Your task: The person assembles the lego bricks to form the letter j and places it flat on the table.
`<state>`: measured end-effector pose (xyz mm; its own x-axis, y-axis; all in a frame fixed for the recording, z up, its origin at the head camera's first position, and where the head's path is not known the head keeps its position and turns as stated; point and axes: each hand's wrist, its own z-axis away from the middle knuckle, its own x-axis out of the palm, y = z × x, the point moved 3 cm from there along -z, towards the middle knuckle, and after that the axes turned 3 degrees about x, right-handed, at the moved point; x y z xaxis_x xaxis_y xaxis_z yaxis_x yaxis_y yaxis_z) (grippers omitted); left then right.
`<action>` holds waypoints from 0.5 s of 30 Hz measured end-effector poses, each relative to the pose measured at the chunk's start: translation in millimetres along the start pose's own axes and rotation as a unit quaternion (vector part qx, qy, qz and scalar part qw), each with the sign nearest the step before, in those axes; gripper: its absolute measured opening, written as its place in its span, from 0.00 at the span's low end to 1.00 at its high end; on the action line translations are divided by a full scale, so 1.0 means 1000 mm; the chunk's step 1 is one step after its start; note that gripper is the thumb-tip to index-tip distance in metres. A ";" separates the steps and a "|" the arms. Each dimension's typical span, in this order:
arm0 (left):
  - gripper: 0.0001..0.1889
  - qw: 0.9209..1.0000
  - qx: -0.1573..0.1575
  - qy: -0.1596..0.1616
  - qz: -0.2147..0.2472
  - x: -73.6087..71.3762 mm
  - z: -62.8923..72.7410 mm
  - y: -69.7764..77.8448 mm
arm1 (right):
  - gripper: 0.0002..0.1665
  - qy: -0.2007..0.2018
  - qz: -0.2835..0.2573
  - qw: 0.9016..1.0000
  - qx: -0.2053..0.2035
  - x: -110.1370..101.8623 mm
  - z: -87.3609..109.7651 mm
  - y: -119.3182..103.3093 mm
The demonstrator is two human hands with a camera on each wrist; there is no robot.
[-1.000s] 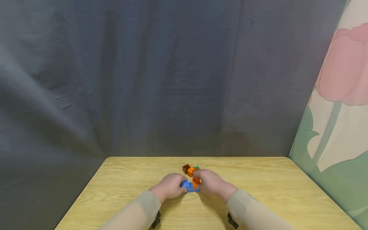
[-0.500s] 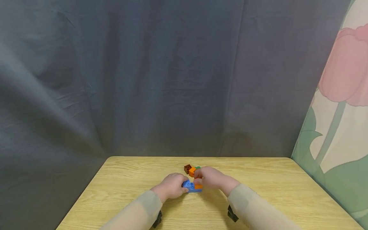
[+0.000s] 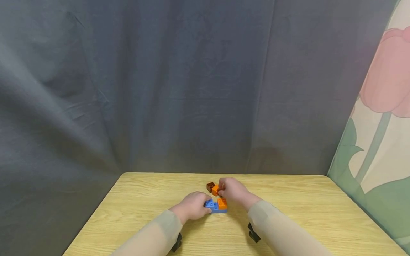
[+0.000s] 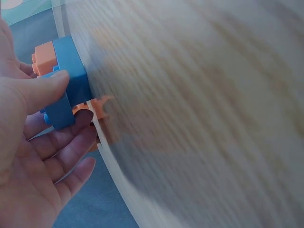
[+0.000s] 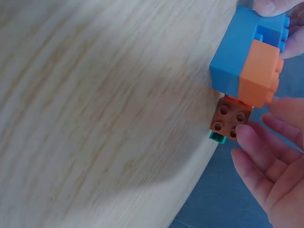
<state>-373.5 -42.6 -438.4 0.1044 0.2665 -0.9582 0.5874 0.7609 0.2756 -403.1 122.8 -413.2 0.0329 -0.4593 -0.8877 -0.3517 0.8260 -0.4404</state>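
- While I followed the person's work from my remote station, the left hand (image 3: 191, 205) held the stepped, studded blue plastic block (image 3: 219, 210) near the middle of the pale wood-grain counter (image 3: 153, 195), thumb on the near side and other fingers behind, clamped on its left end.
- Seated on the block's right end was a bright orange plastic brick (image 3: 222, 203), with a low stretch of blue studs between it and the raised left end.
- Just beyond the block, the right hand (image 3: 235, 192) reached into the loose pieces; one fingertip overlapped a reddish-brown four-stud brick (image 5: 227, 113) in the right wrist view, but whether those fingers had closed on it I could not tell.
- Near that brick lay a loose orange plastic brick (image 3: 215, 190), a dark brown hollow brick (image 3: 210, 186) and a small green plastic piece (image 5: 218, 137), mostly hidden.
- I judged the step in hand to be fetching another piece for the build.
- To my mind, the next move called for a firm pinch on the brown four-stud brick, studs turned upward, while the left hand steadied the block.
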 end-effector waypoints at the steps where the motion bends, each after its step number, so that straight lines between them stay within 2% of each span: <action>1: 0.12 1.000 0.000 -0.001 0.002 -0.001 0.000 0.000 | 0.05 0.001 0.003 1.000 0.004 0.001 -0.002 0.001; 7: 0.12 1.000 0.000 -0.008 0.014 -0.003 0.000 0.001 | 0.08 0.006 0.022 1.000 0.018 0.005 -0.013 0.003; 15: 0.15 1.000 -0.010 -0.013 0.018 -0.004 -0.001 0.001 | 0.15 0.010 0.062 0.998 0.008 0.010 -0.016 0.010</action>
<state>-374.0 -42.8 -434.5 0.1460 0.2790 -0.9491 0.5668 0.7627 0.3114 -421.2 121.0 -424.2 -0.0283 -0.3603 -0.9324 -0.3375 0.8814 -0.3304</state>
